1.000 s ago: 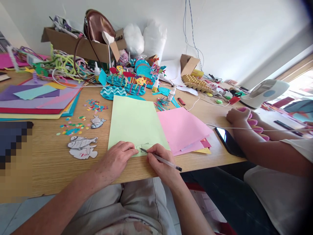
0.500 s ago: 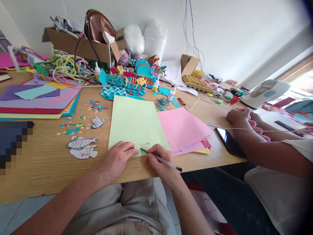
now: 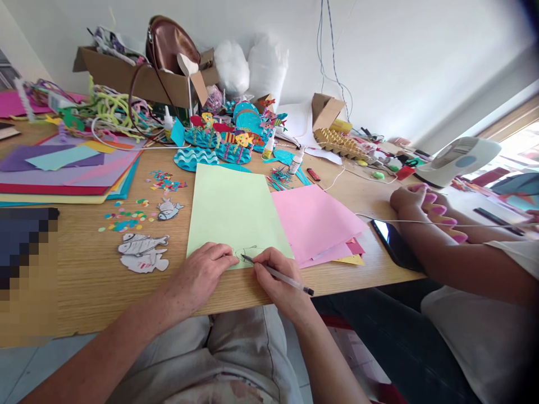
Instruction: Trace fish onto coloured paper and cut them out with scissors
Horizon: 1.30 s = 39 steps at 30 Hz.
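A light green sheet of paper (image 3: 231, 210) lies in front of me, with a small fish outline drawn near its bottom edge. My right hand (image 3: 275, 278) grips a clear pen with a black cap end (image 3: 290, 280), its tip touching down inside the outline. On the lower left of the sheet rests my left hand (image 3: 210, 272), fingers laid on the paper and fingertips beside the drawing. It seems to hold nothing, though the undersides of the fingers are hidden. Cut-out paper fish (image 3: 143, 252) lie to the left, with another small fish cut-out (image 3: 169, 209) above them.
Pink paper (image 3: 320, 221) sits right of the green sheet, near a phone (image 3: 396, 244). Another person's arm (image 3: 458, 241) rests at the right. Colourful confetti (image 3: 126, 219), stacked coloured sheets (image 3: 84, 174), glue bottles (image 3: 296, 163) and blue sea-themed crafts (image 3: 219, 143) spread across the table.
The other person's hands and the pink scalloped piece have shifted slightly. My own hands, the pen and the green sheet look unchanged.
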Each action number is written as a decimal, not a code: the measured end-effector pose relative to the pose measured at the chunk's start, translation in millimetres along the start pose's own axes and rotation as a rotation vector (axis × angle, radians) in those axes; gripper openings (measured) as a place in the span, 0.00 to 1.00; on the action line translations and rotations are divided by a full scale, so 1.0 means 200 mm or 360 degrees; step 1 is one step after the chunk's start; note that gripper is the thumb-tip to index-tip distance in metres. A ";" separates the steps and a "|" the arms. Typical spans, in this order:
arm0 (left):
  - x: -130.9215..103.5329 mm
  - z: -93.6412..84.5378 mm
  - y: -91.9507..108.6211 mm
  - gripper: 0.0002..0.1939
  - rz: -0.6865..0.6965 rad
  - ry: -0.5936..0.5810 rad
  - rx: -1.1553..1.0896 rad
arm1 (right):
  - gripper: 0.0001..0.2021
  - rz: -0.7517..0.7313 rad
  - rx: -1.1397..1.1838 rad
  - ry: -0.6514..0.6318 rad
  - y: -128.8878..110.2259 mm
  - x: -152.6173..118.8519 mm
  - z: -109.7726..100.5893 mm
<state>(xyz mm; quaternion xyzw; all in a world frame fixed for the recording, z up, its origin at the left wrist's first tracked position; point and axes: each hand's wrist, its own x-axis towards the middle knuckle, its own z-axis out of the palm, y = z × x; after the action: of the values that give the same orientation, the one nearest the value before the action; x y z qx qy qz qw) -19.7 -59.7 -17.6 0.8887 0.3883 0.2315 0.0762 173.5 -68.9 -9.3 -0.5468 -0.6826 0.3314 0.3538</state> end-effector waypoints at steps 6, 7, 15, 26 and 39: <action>0.00 0.00 0.00 0.18 -0.0001 0.0000 0.0009 | 0.04 0.0015 -0.0023 -0.0008 0.00 0.00 0.00; 0.00 0.00 0.00 0.18 -0.0001 -0.0003 0.0011 | 0.04 0.0019 -0.0014 -0.0015 0.00 0.00 0.00; 0.01 -0.01 0.00 0.17 0.0007 -0.0016 -0.0001 | 0.03 0.0015 -0.0002 -0.0005 0.01 0.00 0.00; 0.00 0.01 0.00 0.18 -0.0015 -0.0007 -0.0003 | 0.04 0.0025 -0.0030 0.0009 0.00 0.00 0.00; 0.01 -0.01 0.01 0.20 -0.0024 -0.0017 -0.0063 | 0.02 0.0079 0.0257 0.0103 -0.07 -0.01 -0.03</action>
<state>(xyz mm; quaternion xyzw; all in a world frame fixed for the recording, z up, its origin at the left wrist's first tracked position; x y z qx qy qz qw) -18.5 -58.9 -14.5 0.8853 0.3899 0.2338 0.0976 171.5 -72.7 5.7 -0.5437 -0.6281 0.3762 0.4103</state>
